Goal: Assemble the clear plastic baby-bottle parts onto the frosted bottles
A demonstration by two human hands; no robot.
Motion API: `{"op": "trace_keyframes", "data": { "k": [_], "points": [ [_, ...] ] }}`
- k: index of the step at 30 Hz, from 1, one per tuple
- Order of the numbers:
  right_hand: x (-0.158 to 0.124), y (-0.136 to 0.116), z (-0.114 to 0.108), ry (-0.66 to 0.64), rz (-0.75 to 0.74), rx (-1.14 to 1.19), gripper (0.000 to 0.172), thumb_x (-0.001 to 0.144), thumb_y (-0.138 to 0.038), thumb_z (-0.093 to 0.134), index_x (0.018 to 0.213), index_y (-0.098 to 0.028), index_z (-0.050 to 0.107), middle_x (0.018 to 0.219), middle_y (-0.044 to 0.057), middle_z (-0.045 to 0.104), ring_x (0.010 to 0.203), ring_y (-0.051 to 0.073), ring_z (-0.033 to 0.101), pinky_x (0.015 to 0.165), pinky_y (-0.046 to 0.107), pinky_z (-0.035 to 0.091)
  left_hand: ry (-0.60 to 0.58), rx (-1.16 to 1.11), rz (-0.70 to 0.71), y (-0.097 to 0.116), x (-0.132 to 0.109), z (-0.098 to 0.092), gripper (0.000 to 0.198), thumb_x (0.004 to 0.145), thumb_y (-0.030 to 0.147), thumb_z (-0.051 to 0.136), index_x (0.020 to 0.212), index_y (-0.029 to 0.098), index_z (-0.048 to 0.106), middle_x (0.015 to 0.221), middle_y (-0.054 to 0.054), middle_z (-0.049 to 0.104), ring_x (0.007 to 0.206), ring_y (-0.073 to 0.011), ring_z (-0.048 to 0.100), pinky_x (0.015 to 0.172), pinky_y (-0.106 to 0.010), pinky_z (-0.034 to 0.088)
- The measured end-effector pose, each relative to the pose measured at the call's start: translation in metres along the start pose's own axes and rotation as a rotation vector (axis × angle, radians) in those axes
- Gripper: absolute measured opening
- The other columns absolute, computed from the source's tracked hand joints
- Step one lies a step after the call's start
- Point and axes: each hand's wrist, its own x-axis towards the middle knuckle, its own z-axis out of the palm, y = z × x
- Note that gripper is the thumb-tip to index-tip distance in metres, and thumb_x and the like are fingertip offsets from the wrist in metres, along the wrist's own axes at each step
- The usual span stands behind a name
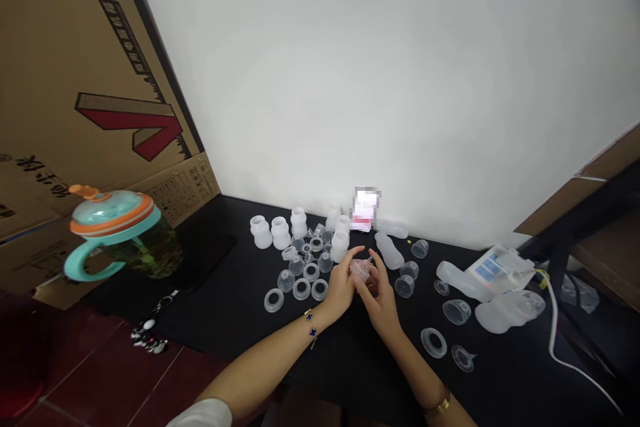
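Near the middle of the black table, my left hand [341,285] and my right hand [381,299] meet around a small clear plastic piece [360,270]. Fingers of both hands are closed on it, and they hide part of its shape. To the left of my hands lie several translucent rings [301,289] and clear domed caps [286,281]. Behind them stand several white bottles [261,232] with open mouths. Right of my hands are more clear domes [404,286] and a frosted bottle [389,251] on its side.
A lit phone [365,209] leans on the wall. At left stand a teal lidded jug [120,227] and large cardboard box [75,67]. Right are a loose ring [433,343], a funnel-like part [464,359], a white box [500,268] and a white cable [554,330].
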Motion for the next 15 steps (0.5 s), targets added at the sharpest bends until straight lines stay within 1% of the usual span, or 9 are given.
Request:
{"op": "trace_keyframes", "data": {
  "k": [2,3,5,7,9,10,12,13,15],
  "points": [
    [0.000,0.002,0.001,0.034,0.020,0.099,0.079,0.089,-0.041,0.069,0.156,-0.030,0.028,0.123,0.009,0.068,0.086,0.020,0.070,0.073,0.032,0.058,-0.010,0.009,0.006,-0.002,0.000,0.001,0.041,0.093,0.031,0.047,0.129,0.018,0.061,0.096,-0.007,0.073,0.083,-0.0208,0.066,0.081,-0.033,0.054],
    [0.001,0.003,0.000,0.051,0.030,0.136,0.080,0.088,-0.040,0.070,0.155,-0.030,0.029,0.123,0.009,0.068,0.083,0.019,0.069,0.070,0.032,0.058,-0.013,0.019,0.001,-0.003,0.000,0.002,0.039,0.094,0.032,0.046,0.126,0.017,0.063,0.094,-0.007,0.073,0.080,-0.0203,0.066,0.079,-0.033,0.054],
    [0.003,0.003,-0.002,0.067,0.051,0.164,0.070,0.085,-0.040,0.073,0.147,-0.029,0.042,0.119,0.009,0.069,0.075,0.017,0.067,0.064,0.030,0.057,-0.020,0.030,-0.014,-0.006,-0.001,0.005,0.038,0.095,0.031,0.045,0.125,0.018,0.063,0.092,-0.007,0.073,0.073,-0.0187,0.064,0.076,-0.032,0.054],
    [0.006,0.002,-0.005,0.047,0.058,0.143,0.054,0.082,-0.039,0.075,0.132,-0.026,0.058,0.115,0.008,0.070,0.070,0.016,0.065,0.058,0.029,0.054,-0.023,0.033,-0.028,-0.009,-0.001,0.009,0.035,0.094,0.028,0.045,0.121,0.018,0.065,0.086,-0.005,0.072,0.067,-0.0171,0.062,0.071,-0.030,0.053],
    [0.007,-0.001,-0.007,0.043,0.050,0.117,0.044,0.082,-0.038,0.075,0.122,-0.025,0.065,0.119,0.008,0.069,0.068,0.015,0.063,0.054,0.028,0.053,-0.031,0.035,-0.047,-0.013,-0.002,0.012,0.030,0.093,0.027,0.046,0.110,0.017,0.068,0.073,-0.002,0.069,0.061,-0.0162,0.060,0.065,-0.028,0.051],
    [0.008,-0.002,-0.007,0.049,0.052,0.109,0.042,0.081,-0.038,0.075,0.121,-0.025,0.066,0.121,0.008,0.068,0.066,0.015,0.063,0.052,0.027,0.052,-0.039,0.038,-0.060,-0.015,-0.003,0.013,0.028,0.093,0.028,0.045,0.101,0.016,0.069,0.067,-0.001,0.065,0.059,-0.0159,0.058,0.062,-0.027,0.049],
    [0.008,-0.006,-0.007,0.070,0.081,0.120,0.045,0.079,-0.039,0.076,0.121,-0.025,0.066,0.118,0.008,0.069,0.062,0.014,0.061,0.047,0.026,0.050,-0.060,0.055,-0.093,-0.019,-0.006,0.016,0.031,0.094,0.032,0.045,0.083,0.015,0.068,0.058,-0.001,0.060,0.054,-0.0150,0.056,0.055,-0.025,0.044],
    [0.008,-0.007,-0.006,0.079,0.104,0.136,0.048,0.078,-0.040,0.077,0.122,-0.025,0.065,0.112,0.008,0.071,0.060,0.014,0.059,0.044,0.026,0.048,-0.073,0.073,-0.103,-0.020,-0.007,0.017,0.034,0.095,0.033,0.044,0.075,0.015,0.065,0.057,-0.002,0.059,0.052,-0.0146,0.055,0.052,-0.024,0.041],
    [0.008,-0.010,-0.006,0.077,0.144,0.180,0.051,0.077,-0.041,0.078,0.123,-0.024,0.063,0.097,0.005,0.072,0.055,0.013,0.056,0.041,0.025,0.046,-0.108,0.106,-0.113,-0.022,-0.009,0.018,0.037,0.095,0.033,0.042,0.071,0.015,0.064,0.058,-0.003,0.060,0.052,-0.0142,0.055,0.051,-0.023,0.039]
  ]
}}
